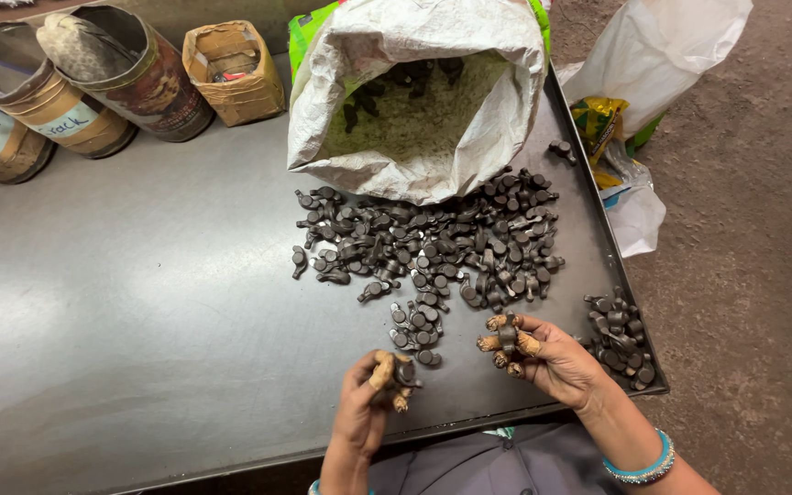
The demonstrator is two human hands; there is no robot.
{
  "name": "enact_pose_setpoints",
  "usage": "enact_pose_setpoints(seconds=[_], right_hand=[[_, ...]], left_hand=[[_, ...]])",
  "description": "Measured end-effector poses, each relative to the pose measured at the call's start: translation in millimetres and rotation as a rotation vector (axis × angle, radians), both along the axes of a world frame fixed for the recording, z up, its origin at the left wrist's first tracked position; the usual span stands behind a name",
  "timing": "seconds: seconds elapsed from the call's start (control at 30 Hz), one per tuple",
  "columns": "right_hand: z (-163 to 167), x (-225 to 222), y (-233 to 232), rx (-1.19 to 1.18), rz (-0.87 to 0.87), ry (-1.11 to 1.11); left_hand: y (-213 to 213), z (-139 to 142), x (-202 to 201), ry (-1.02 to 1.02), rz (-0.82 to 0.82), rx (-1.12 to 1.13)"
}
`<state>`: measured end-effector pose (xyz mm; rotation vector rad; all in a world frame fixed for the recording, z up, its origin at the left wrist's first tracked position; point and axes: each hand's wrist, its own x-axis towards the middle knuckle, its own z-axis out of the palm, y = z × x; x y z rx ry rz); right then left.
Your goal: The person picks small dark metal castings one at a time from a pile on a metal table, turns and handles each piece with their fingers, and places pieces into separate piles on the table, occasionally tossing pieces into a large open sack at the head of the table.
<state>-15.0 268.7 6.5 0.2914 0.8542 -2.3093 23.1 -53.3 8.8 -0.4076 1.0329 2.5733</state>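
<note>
My left hand (pixel 370 394) is at the near edge of the grey metal table (pixel 139 302), its taped fingers closed around a small dark metal part (pixel 404 371). To its right, my right hand (pixel 543 353), also with tan tape on the fingertips, pinches another dark metal part (pixel 507 338). Just beyond both hands lies a spread heap of the same dark parts (pixel 442 243). A smaller heap of parts (pixel 621 335) sits by the table's right corner, next to my right hand.
An open white woven sack (pixel 414 101) with more parts inside lies at the back. Round tins (pixel 135 69) and a small cardboard box (pixel 231 73) line the far left edge. Plastic bags (pixel 639 101) lie on the dirt floor at right.
</note>
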Motion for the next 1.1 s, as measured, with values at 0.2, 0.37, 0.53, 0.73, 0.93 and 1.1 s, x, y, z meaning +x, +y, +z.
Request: enact_pose_setpoints(seconds=[0.2,0.37,0.53,0.73,0.93,1.1], right_hand=[[31,7,-18,0.258,0.001,0.204],[66,-2,-44,1.126,-0.092,1.027],[67,-35,-77,1.656,-0.048,1.032],[54,-25,-79,1.648,0.016,1.19],[58,7,-61,1.557,0.002,1.182],[37,7,-62,1.655,0.05,1.033]], left_hand=[[53,3,-10,-0.165,-0.186,0.208],[77,15,-10,-0.377,-0.221,0.202],[66,16,-5,-0.197,-0.17,-0.031],[44,42,5,0.195,0.008,-1.111],[43,51,1,0.008,-0.027,-1.342],[61,33,-6,0.137,0.053,-1.355]])
